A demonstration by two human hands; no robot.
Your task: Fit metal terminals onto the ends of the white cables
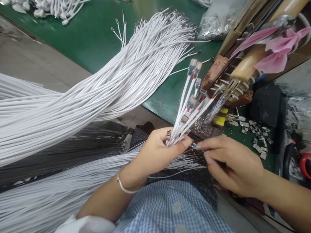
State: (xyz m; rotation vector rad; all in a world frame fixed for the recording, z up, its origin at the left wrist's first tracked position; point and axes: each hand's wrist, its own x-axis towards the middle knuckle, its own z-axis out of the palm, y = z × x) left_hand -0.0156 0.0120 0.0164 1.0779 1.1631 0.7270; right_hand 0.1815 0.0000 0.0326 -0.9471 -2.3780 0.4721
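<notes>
My left hand (155,150) is closed around a small bunch of white cables (183,100), whose ends fan upward and carry bare metal connectors (192,66). Red wire shows just below some of these ends. Between my hands, near the left thumb tip, lies one small metal connector (195,146). The thumb and index finger of my right hand (233,165) pinch its outer end. Exactly how that connector joins its cable is hidden by my fingers.
A thick bundle of white cables (116,77) crosses the green table (80,35). More cables (73,184) lie below. At right are a wooden-handled tool in a coil holder (247,64), a yellow sponge (220,118), loose metal connectors (261,134) and a plastic bag of metal parts (216,24).
</notes>
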